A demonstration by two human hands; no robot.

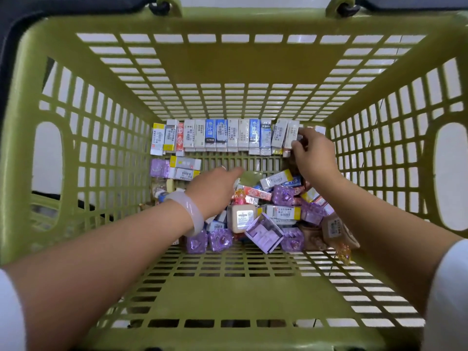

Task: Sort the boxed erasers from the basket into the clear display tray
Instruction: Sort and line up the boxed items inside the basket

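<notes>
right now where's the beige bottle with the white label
In the head view, the beige bottle lies mid-pile on the basket floor, just right of the left hand, among purple boxes.

Little print in the basket can be made out. The white price stickers on the boxed erasers in the far row carry barcodes and small red and black Chinese lines too blurred to read. A sticker on a yellow-ended box in the pile shows red Chinese characters and what looks like "1.00" (the digits are soft, so this is uncertain). The blue boxes bear large white Chinese characters, illegible here. The label on the beige bottle is unreadable
</notes>
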